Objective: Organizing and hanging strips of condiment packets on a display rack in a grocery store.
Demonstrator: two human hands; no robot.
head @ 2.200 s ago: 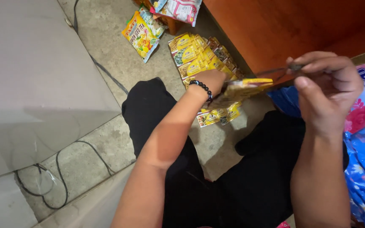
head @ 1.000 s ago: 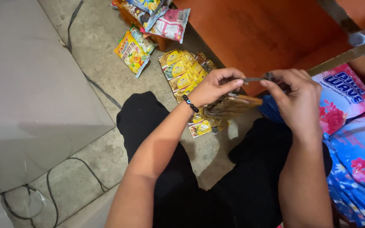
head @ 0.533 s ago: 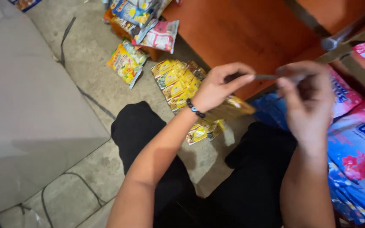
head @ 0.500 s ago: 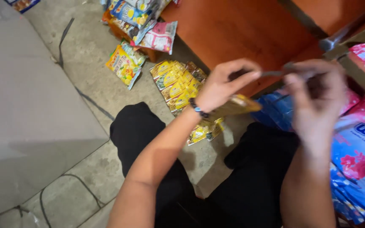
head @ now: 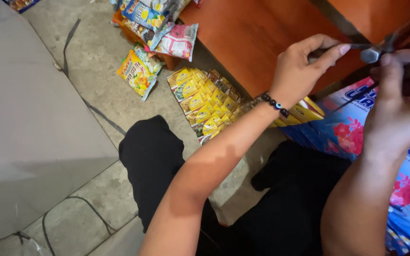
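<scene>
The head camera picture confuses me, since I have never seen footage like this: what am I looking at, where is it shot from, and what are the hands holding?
There is no machine here. A camera worn on a person's head looks down at their own two bare hands and their black-clothed legs, seated over a grey concrete floor.

The left hand, with a dark beaded bracelet at the wrist, pinches one end of a thin dark strip. The right hand grips the other end, by a small grey metal piece; what that is I cannot tell.

On the floor lie a row of small yellow sachets and a yellow and green snack bag. Blue floral plastic packs lie at the right, beside an orange-brown wooden surface.
</scene>
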